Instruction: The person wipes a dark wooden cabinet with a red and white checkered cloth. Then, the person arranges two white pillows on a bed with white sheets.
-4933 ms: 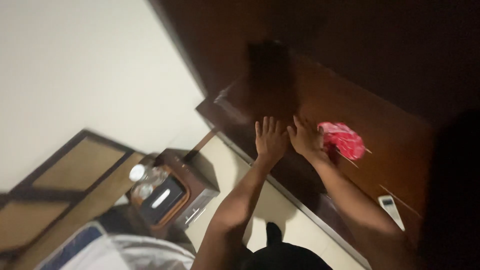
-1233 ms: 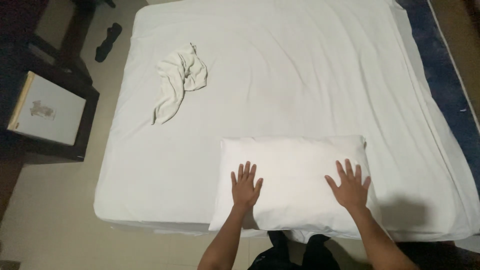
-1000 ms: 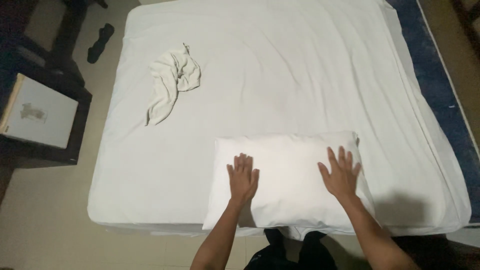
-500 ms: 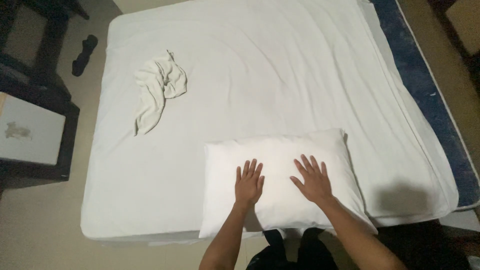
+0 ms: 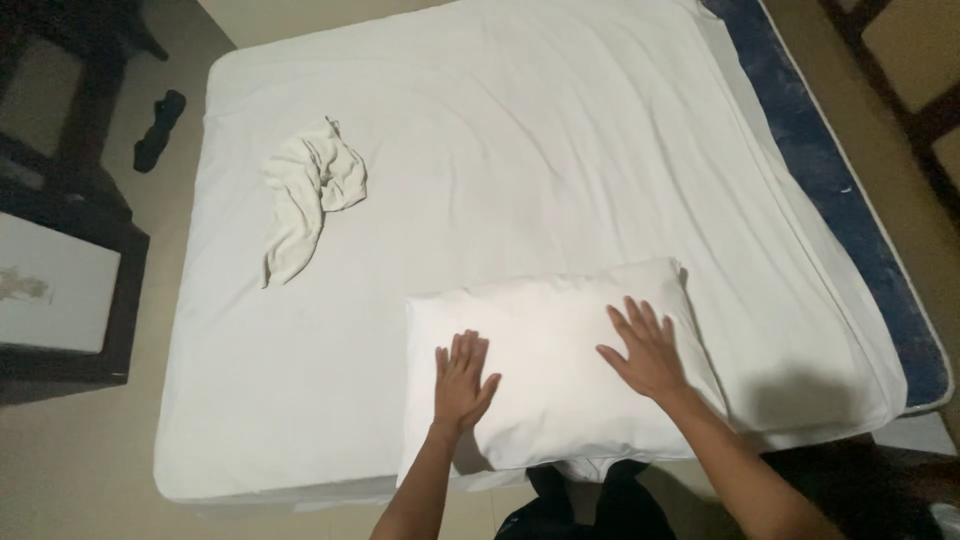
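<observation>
A white pillow (image 5: 550, 330) lies flat near the front edge of a bed covered with a white sheet (image 5: 520, 150). My left hand (image 5: 462, 378) rests palm down on the pillow's left part, fingers spread. My right hand (image 5: 645, 348) presses flat on the pillow's right part, fingers apart. Neither hand grips anything. A crumpled off-white towel (image 5: 305, 190) lies on the sheet at the upper left, well away from both hands.
A dark wooden bedside table (image 5: 70, 290) with a pale panel stands left of the bed. A dark sock (image 5: 160, 128) lies on the beige floor beyond it. The blue mattress edge (image 5: 850, 200) shows on the right, beside wooden furniture (image 5: 910, 70).
The view went from a dark wooden cabinet to the bed. Over the last second my hands slid inward on the pillow, then my right hand moved back toward its right end.
</observation>
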